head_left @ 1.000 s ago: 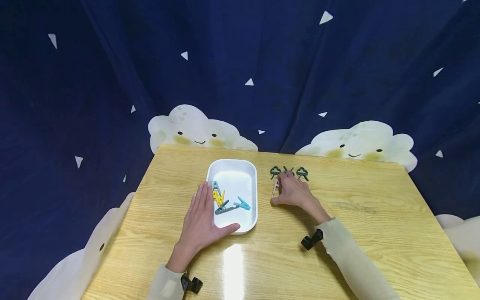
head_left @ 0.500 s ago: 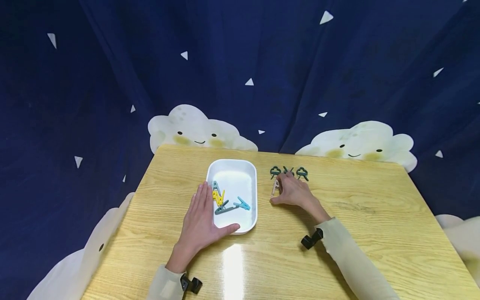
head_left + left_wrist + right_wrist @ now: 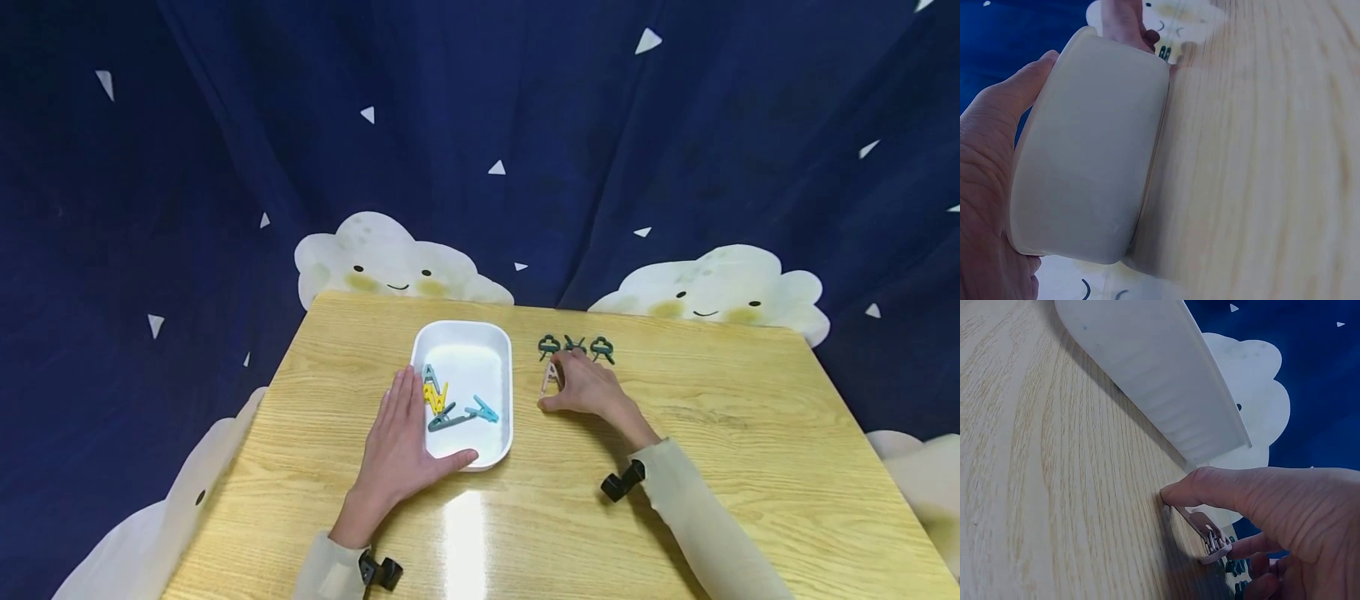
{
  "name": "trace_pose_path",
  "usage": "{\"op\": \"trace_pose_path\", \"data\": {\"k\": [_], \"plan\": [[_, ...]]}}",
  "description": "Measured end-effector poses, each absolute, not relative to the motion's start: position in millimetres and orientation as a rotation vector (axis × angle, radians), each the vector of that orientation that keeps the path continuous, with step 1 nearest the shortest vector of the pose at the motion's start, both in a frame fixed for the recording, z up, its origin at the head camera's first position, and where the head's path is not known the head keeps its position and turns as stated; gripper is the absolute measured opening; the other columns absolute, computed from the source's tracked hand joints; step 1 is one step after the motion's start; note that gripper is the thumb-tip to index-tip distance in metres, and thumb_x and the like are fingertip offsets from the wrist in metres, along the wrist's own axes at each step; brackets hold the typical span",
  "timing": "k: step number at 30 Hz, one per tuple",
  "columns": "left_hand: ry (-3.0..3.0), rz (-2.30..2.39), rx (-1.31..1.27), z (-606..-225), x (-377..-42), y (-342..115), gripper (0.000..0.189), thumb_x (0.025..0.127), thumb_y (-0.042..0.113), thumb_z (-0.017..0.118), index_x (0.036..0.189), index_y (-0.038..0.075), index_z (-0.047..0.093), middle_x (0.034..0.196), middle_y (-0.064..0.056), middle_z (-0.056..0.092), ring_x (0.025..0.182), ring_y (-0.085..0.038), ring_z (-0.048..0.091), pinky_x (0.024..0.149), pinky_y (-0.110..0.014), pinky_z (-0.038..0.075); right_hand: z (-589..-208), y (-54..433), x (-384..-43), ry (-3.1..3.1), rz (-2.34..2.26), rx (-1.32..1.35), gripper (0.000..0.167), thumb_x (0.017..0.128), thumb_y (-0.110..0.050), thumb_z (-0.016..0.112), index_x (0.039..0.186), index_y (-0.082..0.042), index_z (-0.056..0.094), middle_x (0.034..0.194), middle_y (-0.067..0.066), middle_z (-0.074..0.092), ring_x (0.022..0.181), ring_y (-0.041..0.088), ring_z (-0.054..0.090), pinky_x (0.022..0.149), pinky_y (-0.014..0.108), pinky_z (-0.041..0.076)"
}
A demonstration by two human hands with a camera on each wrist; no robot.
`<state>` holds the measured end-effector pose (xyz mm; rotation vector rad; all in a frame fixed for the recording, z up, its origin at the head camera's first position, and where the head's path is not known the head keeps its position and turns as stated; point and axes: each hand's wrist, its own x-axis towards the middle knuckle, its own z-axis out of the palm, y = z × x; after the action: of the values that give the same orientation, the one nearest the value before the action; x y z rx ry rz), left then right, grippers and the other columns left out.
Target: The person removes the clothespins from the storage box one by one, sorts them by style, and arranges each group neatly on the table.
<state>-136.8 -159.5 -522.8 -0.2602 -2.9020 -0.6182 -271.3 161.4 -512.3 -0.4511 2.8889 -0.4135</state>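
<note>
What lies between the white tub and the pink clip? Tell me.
In the head view, bare tabletop shows between the white tub and the pink clip.

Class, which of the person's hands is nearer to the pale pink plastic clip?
Right. The right hand holds the clip; the left hand, farther off, rests against the white rectangular tub.

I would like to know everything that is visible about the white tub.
The white tub is an oblong, plastic-looking box with rounded corners and a narrow lip. It stands upright and uncovered on the wooden table. Yellow, blue and grey-green clips lie inside. The left hand rests against its left and near sides.
</note>
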Motion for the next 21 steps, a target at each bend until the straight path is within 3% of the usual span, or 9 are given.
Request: {"op": "trace_pose_path", "data": {"k": [8, 21], "plan": [[-2.903, -0.628, -0.261, -524.8, -134.7, -160.2, 0.144, 0.071, 0.097, 0.055, 0.166, -0.002, 0.012, 0.175, -0.013, 0.0, 0.162, -0.027, 0.002, 0.131, -0.044, 0.013, -518.3, 162.4, -266.7, 2.894, -0.458, -0.426, 0.09, 0.071, -0.056, 0.088, 0.14, -0.007, 0.059, 0.129, 0.015, 0.061, 0.106, 0.034, 0.064, 0.086, 0.062, 0.056], [-2.9, -0.634, -0.25, -524.1, -137.0, -160.4, 0.144, 0.07, 0.096, 0.058, 0.166, -0.001, 0.012, 0.176, -0.014, 0.002, 0.162, -0.028, 0.003, 0.131, -0.045, 0.014, -504.9, 153.7, -254.8, 2.932, -0.556, -0.43, 0.092, 0.076, -0.049, 0.09, 0.149, -0.008, 0.052, 0.14, 0.022, 0.054, 0.112, 0.039, 0.064, 0.083, 0.063, 0.057]]}}
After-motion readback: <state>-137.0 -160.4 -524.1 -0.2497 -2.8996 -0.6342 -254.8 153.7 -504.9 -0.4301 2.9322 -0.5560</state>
